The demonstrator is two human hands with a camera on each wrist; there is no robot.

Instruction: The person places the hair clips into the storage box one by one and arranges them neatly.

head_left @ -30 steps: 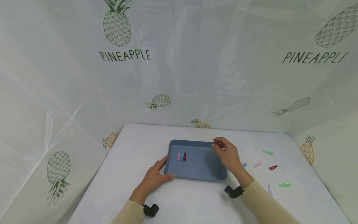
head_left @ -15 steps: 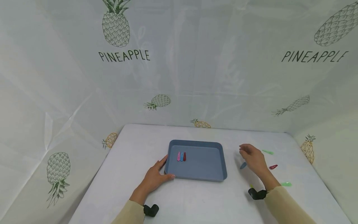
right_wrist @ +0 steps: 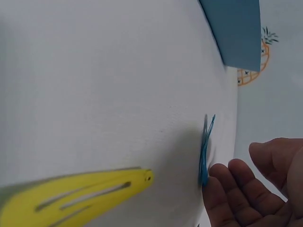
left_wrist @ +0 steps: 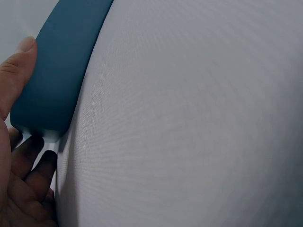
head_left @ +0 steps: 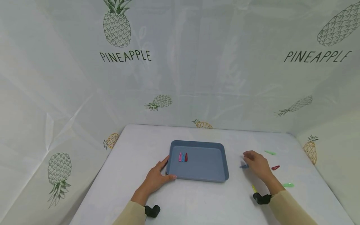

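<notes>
White tabletop [head_left: 208, 200], red clip [head_left: 275, 167] beside loose-fingered right hand [head_left: 258, 164] at blue clip [head_left: 243, 166], left hand [head_left: 155, 178] round tray [head_left: 206, 165] corner.

Both arms reach forward from the near side, in beige sleeves [head_left: 291, 208] that end short of the wrists [head_left: 139, 195]. The left hand [head_left: 154, 179] is low, thumb spread wide from the fingers; seen from its wrist, the fingers bend at the joints. The right hand [head_left: 258, 165] is farther out to the side, palm turned inward, fingers loosely curved and bunched, thumb apart from them across a gap.
</notes>
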